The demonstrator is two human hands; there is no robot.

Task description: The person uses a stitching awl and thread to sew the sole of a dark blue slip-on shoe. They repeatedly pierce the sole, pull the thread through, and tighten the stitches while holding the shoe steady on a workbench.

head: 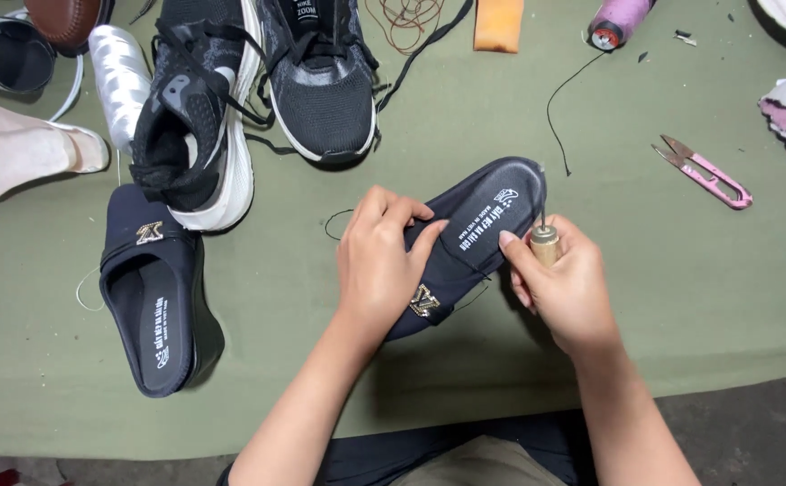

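No packages, signs or screens in view. Labels only:

- White printed label (490,219) on the dark navy insole of the slide being held, centre of frame: small logo mark plus short lines of text, running diagonally toward the heel.
- Matching white printed label (161,335) on the insole of the second navy slide, lying left on the green desk (681,297); text runs lengthwise, logo mark at the lower end.
- White lettered tongue label (306,11) on the black knit sneaker at top centre, partly cut by the frame edge.
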